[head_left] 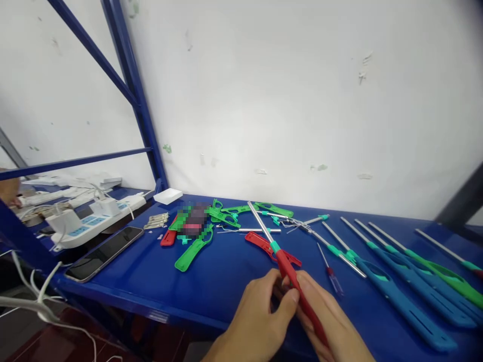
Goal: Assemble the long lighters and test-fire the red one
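Observation:
Both my hands hold a red-handled lighter (292, 276) with a teal collar and a long metal tube pointing up and left. My left hand (256, 317) pinches the red handle from the left with thumb and fingers closed. My right hand (332, 322) wraps under the handle from the right. Just behind lies a loose red handle half (260, 241). A small screwdriver (332, 276) with a clear handle lies to the right.
Several finished blue and green lighters (400, 296) lie in a row at the right. Green and red handle shells (192, 251) and metal tubes are scattered at the centre. A phone (103, 254), a power strip (94, 221) and blue shelf posts (139, 105) stand left.

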The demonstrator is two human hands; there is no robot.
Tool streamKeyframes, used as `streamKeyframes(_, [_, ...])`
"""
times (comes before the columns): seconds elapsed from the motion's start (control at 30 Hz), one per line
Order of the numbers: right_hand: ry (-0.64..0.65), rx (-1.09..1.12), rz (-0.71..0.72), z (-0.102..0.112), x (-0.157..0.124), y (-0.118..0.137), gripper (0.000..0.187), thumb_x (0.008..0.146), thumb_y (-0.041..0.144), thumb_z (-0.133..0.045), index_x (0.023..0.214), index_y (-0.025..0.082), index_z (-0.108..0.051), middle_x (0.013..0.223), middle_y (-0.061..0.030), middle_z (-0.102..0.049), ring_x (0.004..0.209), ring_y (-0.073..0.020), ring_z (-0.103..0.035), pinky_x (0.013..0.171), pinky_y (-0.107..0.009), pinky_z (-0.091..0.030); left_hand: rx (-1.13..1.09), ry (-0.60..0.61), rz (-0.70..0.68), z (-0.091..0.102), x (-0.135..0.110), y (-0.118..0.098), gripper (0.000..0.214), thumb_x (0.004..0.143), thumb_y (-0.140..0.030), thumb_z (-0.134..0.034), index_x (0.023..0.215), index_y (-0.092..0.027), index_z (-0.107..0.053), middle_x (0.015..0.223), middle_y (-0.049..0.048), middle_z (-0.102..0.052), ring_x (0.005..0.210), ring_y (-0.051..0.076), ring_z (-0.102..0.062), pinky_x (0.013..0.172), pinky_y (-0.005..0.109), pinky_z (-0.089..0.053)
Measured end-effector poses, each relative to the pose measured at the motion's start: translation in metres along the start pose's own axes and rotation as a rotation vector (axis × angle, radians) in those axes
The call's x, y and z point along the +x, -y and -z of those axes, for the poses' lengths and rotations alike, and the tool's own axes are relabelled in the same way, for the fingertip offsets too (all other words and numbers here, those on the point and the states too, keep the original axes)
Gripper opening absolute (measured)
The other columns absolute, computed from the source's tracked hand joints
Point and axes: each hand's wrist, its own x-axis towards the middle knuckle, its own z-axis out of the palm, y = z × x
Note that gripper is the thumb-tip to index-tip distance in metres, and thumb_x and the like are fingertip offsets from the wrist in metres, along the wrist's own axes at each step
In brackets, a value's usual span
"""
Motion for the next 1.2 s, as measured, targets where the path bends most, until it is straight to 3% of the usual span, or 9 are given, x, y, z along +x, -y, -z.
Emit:
streamKeyframes(0.1, [-0.021, -0.006, -0.012, -0.001, 0.001, -0.001, 0.084, 0.088, 0.099, -0.074, 0.128, 0.026, -0.074, 0.067, 0.0066, -0.053, 0.046, -0.0067, -0.029, 0.041, -0.021, -0.019, -0.011, 0.007, 0.009, 0.001, 0.001, 0.001, 0.034, 0.109, -0.052, -0.064, 0.110, -0.021, -0.076, 0.098, 0.0053, -0.082, 0.085, 0.023, -0.068, 0.077, 0.034, -0.046])
streamKeyframes(0.23, [-0.034, -0.001, -0.008, 0.001, 0.001, -0.003, 0.080, 0.088, 0.099, -0.074, 0.117, 0.025, -0.072, 0.067, 0.0079, -0.049, 0.046, -0.0055, -0.026, 0.043, -0.021, -0.017, -0.020, 0.018, 0.009, 0.001, 0.001, 0.001, 0.031, 0.108, -0.051, -0.065, 0.109, -0.021, -0.075, 0.098, 0.0049, -0.081, 0.087, 0.023, -0.069, 0.078, 0.034, -0.045])
streamKeyframes(0.47, [0.031, -0.026, 0.051, -0.005, 0.014, -0.006, 0.095, 0.086, 0.107, -0.065, 0.140, 0.029, -0.072, 0.065, 0.0072, -0.053, 0.041, -0.0104, -0.037, 0.039, -0.026, -0.029, -0.031, 0.023, -0.002, 0.002, 0.000, -0.004, 0.031, 0.106, -0.045, -0.067, 0.121, -0.020, -0.079, 0.106, 0.0065, -0.086, 0.088, 0.025, -0.072, 0.080, 0.035, -0.047])
streamKeyframes(0.57, [0.056, -0.058, 0.068, -0.009, 0.009, -0.003, 0.105, 0.090, 0.112, -0.045, 0.145, 0.027, -0.071, 0.061, 0.0084, -0.050, 0.038, -0.0096, -0.030, 0.039, -0.026, -0.024, -0.072, 0.057, -0.012, 0.004, 0.000, -0.006, 0.033, 0.105, -0.044, -0.070, 0.125, -0.018, -0.078, 0.110, 0.0079, -0.088, 0.091, 0.025, -0.076, 0.083, 0.035, -0.051])
streamKeyframes(0.67, [0.039, -0.078, 0.082, -0.012, -0.006, 0.002, 0.099, 0.101, 0.106, -0.032, 0.157, 0.032, -0.067, 0.062, 0.0093, -0.042, 0.046, -0.0118, -0.029, 0.045, -0.026, -0.026, -0.094, 0.054, -0.014, 0.005, 0.001, -0.005, 0.032, 0.105, -0.044, -0.070, 0.123, -0.017, -0.077, 0.105, 0.0073, -0.086, 0.091, 0.025, -0.075, 0.084, 0.035, -0.053])
streamKeyframes(0.97, [0.012, -0.136, 0.088, -0.011, -0.020, 0.001, 0.095, 0.103, 0.103, -0.033, 0.160, 0.035, -0.068, 0.074, 0.0027, -0.050, 0.072, -0.0234, -0.054, 0.064, -0.035, -0.049, -0.078, 0.027, -0.045, 0.005, 0.002, 0.001, 0.017, 0.101, -0.030, -0.067, 0.113, -0.020, -0.075, 0.102, 0.0039, -0.082, 0.089, 0.023, -0.071, 0.083, 0.034, -0.053])
streamKeyframes(1.2, [-0.014, -0.172, 0.103, -0.012, -0.020, 0.003, 0.094, 0.104, 0.103, -0.032, 0.159, 0.036, -0.068, 0.071, 0.0040, -0.046, 0.069, -0.0228, -0.051, 0.064, -0.034, -0.047, -0.029, 0.015, -0.051, 0.004, 0.001, -0.002, 0.017, 0.096, -0.023, -0.065, 0.109, -0.021, -0.075, 0.095, 0.0005, -0.079, 0.084, 0.021, -0.067, 0.081, 0.033, -0.049])
